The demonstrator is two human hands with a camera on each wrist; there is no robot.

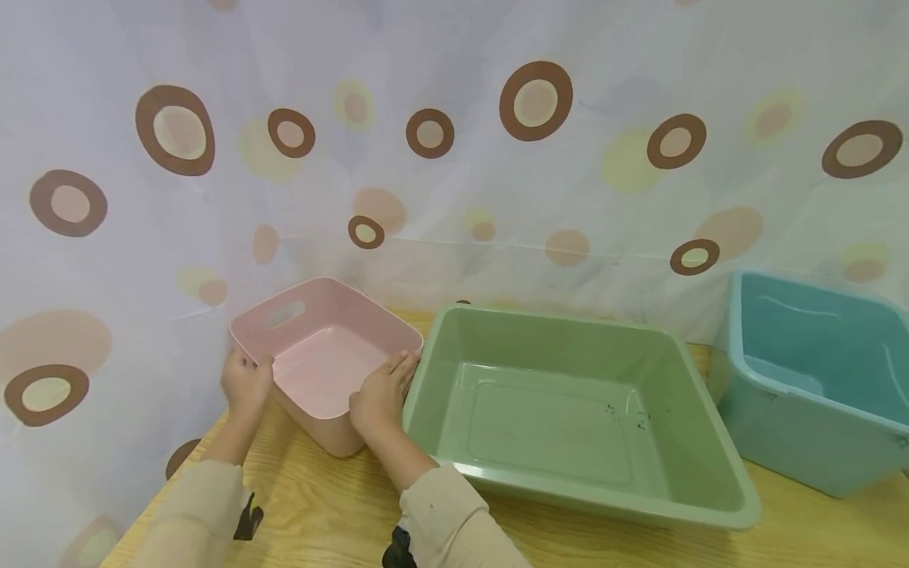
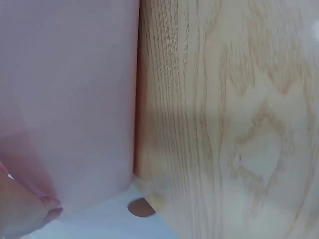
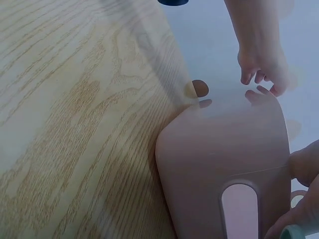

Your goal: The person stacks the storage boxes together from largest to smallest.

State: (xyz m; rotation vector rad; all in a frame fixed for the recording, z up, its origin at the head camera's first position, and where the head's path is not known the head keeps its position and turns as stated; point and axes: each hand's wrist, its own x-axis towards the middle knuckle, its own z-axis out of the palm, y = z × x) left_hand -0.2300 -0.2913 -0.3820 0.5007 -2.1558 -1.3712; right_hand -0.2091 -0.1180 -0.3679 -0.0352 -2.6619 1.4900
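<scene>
A pink plastic bin (image 1: 319,367) with an oval handle slot stands on the table's left part, its inside bare. At its left rim my left hand (image 1: 245,383) grips the wall; in the left wrist view only that hand's fingertips (image 2: 50,206) show against the pink side. My right hand (image 1: 383,394) holds the right corner of the bin, fingers along the outer wall beside a green basin. In the right wrist view, the bin's slotted wall (image 3: 214,164) faces the camera, with part of the right hand (image 3: 304,199) at the rim.
The wide green basin (image 1: 554,418), with small dark marks on its floor, sits right of the pink bin. A blue tub (image 1: 802,426) stands farther right. Behind them hangs a white sheet with brown circles (image 1: 536,101). The wooden table's (image 1: 319,505) edge runs along the left.
</scene>
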